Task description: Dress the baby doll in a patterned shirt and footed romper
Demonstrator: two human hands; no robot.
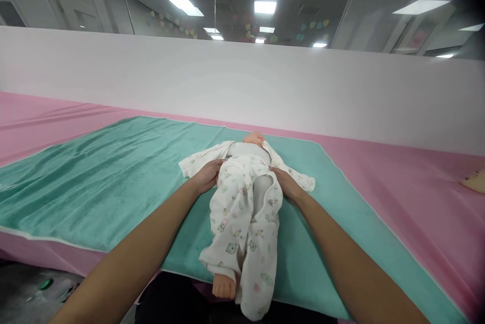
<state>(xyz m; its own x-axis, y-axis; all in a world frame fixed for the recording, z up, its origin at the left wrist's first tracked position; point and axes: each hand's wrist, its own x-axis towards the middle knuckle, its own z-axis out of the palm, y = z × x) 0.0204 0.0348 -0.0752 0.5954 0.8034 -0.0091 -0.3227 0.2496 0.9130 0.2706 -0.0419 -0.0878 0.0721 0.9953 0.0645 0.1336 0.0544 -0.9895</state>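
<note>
Both hands are at the waist of the pants (231, 205), left (208, 176) on one side, right (287, 183) on the other, fingers partly curled against the cloth. Can't tell if they're actually pinching it. Pants are soft, baggy, white with little animal prints, gaping open at one thigh. Matching top (204, 158) is spread open, sleeves splayed flat. Doll (253, 138) is on its back right of the towel's middle, long axis running near edge to far edge, head toward the far edge, smooth bare foot poking past the near one. Towel (113, 182) is plushy green, rumpled toward its left edge.
</note>
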